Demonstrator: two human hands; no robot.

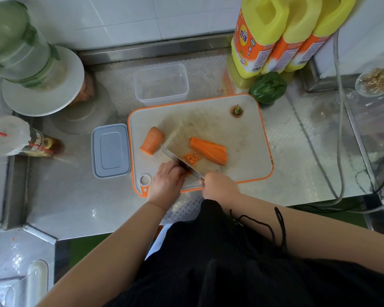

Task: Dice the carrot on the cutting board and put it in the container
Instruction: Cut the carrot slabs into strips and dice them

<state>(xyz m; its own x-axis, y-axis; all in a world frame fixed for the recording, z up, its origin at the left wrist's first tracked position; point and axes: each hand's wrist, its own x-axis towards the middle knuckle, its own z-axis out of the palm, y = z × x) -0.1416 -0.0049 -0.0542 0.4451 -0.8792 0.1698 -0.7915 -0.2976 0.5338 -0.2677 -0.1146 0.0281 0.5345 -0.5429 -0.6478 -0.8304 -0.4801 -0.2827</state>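
Shiny metal counter (75, 196) fills the kitchen corner, with white tiles on the wall behind it. On it lies a cutting board (242, 151) with an orange edge. The right hand (220, 187) has its fingers curled tight round the handle of a knife (180, 162), and the blade lies slanted across the near part of the board. The left hand (166, 182) sits just beside the blade with its fingers bent down over some carrot, of which only a small orange bit shows under the fingers. On the far side of the blade lies a little heap of carrot cubes (192, 157). Next to the cubes lies a bunch of long carrot strips (210, 150). A thick carrot chunk (152, 140) lies near the left side of the board, and the carrot top (237, 111) sits in the far right corner. Behind the board stands a clear container (161, 85). Its gray lid (110, 150) lies flat just beside the left edge of the board. A green pepper (268, 87) sits near the far right corner, in front of three yellow bottles (275, 34).
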